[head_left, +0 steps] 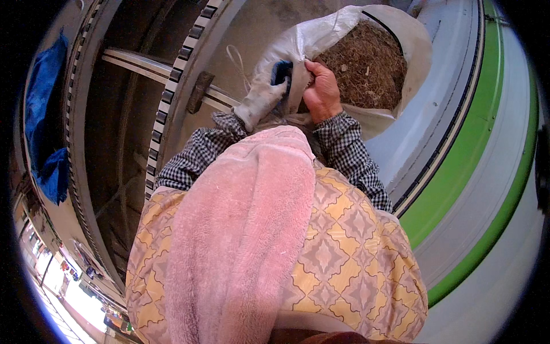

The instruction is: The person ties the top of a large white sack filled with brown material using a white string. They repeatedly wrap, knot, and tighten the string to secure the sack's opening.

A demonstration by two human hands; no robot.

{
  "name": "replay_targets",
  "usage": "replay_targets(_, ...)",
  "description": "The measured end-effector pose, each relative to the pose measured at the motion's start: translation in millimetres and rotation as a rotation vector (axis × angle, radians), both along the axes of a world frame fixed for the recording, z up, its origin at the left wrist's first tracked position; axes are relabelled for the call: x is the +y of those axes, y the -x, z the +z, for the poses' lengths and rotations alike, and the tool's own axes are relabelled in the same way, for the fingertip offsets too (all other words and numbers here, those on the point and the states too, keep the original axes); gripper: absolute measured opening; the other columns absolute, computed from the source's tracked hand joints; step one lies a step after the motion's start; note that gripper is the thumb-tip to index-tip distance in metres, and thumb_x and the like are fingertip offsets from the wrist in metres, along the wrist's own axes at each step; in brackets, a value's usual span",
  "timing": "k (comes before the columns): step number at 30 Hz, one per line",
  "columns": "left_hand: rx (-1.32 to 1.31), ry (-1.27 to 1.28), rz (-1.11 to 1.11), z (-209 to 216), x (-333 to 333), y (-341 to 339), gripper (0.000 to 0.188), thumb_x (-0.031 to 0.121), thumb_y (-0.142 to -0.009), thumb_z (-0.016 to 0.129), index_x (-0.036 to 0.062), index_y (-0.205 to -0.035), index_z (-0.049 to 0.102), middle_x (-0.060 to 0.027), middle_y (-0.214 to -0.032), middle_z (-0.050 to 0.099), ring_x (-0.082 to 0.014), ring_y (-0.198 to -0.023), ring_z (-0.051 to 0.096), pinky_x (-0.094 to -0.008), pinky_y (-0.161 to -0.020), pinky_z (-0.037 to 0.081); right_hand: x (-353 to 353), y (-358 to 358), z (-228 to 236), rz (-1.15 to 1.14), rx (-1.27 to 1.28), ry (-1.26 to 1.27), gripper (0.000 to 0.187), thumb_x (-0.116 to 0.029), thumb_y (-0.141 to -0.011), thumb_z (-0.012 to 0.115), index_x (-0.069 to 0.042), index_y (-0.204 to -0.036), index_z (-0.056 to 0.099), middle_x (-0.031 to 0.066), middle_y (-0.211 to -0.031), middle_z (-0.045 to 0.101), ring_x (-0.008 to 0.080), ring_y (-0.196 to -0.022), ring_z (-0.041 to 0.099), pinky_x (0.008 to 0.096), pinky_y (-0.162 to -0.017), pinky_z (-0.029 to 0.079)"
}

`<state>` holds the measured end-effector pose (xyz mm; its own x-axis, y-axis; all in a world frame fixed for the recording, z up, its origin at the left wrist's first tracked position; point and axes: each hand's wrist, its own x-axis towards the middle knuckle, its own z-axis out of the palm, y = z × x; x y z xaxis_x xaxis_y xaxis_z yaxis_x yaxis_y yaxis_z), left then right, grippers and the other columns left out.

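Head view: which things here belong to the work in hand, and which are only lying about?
In the work:
- white woven sack, open
- brown fibrous material inside it
- gloved left hand and bare right hand, both gripping the sack's edge

Only lying about:
- blue cloth at the left
- toothed ring of the machine
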<state>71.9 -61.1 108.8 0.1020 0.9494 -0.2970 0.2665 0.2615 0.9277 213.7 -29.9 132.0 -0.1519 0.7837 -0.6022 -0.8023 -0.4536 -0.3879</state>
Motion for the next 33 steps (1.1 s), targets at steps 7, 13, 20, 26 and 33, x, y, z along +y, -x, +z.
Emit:
replay_targets(7,-0.018,0.053,-0.024,0,-1,1,0.042,0.026,-0.082,0.062,0.0028,-0.115,0.052,-0.019,-0.098,0.061,-0.027,-0.09,0.06,-0.0353,-0.078,0.047,0,-3,-7,0.012,-0.018,0.024,0.018,-0.009,-0.085,0.05,-0.002,-0.1,0.057,0.0071,-0.094,0.061,0.0203,-0.085,0.059,0.0336,-0.081,0.048)
replay_targets(13,-0.061,0.107,-0.029,0,-6,5,0.045,0.029,-0.081,0.063,0.0018,-0.115,0.052,-0.0198,-0.098,0.061,-0.0273,-0.092,0.06,-0.0352,-0.078,0.047,-2,-1,-2,0.005,0.091,-0.016,0.02,-0.012,-0.084,0.053,-0.003,-0.102,0.057,0.0065,-0.093,0.062,0.0197,-0.086,0.059,0.0335,-0.081,0.047)
replay_targets(20,0.016,0.069,0.02,-14,-5,6,0.04,0.019,-0.083,0.062,0.0026,-0.118,0.051,-0.0108,-0.098,0.063,-0.0162,-0.085,0.059,-0.0297,-0.075,0.048,-2,6,4,0.013,-0.088,-0.042,0.021,-0.006,-0.084,0.056,-0.002,-0.104,0.056,0.0057,-0.094,0.063,0.0193,-0.083,0.061,0.0329,-0.077,0.049)
replay_targets(26,0.122,0.004,-0.025,-2,0,11,0.038,0.02,-0.083,0.062,0.0026,-0.116,0.052,-0.0117,-0.096,0.064,-0.0175,-0.084,0.061,-0.0309,-0.072,0.049,-3,6,-13,0.028,-0.109,-0.109,0.018,-0.006,-0.085,0.055,-0.003,-0.103,0.056,0.0033,-0.091,0.061,0.0121,-0.07,0.058,0.0253,-0.062,0.049)
replay_targets(33,0.016,0.162,-0.015,-8,-3,16,0.039,0.021,-0.083,0.062,0.0029,-0.116,0.051,-0.0118,-0.099,0.063,-0.0175,-0.085,0.061,-0.0301,-0.073,0.049,-7,-5,-24,0.162,0.236,-0.111,0.009,-0.01,-0.086,0.055,-0.007,-0.094,0.057,0.0009,-0.08,0.06,0.0074,-0.062,0.054,0.0202,-0.054,0.044)
